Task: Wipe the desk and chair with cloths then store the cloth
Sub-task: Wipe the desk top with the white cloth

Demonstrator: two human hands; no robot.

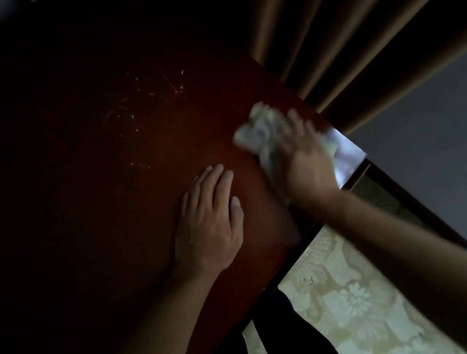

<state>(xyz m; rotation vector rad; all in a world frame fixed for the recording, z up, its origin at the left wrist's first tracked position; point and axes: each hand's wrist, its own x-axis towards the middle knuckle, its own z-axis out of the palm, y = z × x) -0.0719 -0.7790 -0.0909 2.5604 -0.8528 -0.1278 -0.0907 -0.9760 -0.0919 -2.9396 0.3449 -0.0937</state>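
Dark reddish-brown wood fills most of the view: the surface (111,226) runs from the upper left down to its near edge, where a corner at the right catches a pale glare. Your left hand (208,220) lies flat on the wood with its fingers straight and together, palm down, holding nothing. Your right hand (303,162) presses a crumpled whitish cloth (259,133) onto the surface close to that bright corner; the fingers lie spread over the fabric, and the cloth bunches out ahead of the fingertips and shows again just past the hand on the corner side. The cloth and the right hand are blurred, so the exact grip is hard to read. The two hands sit near each other without touching. Faint pale scratch-like marks (136,109) show on the wood farther from you, well apart from both hands. Brown curtains (354,20) hang in folds beyond the surface's far right edge. Below the near edge you can see a pale floral-patterned floor (352,295).
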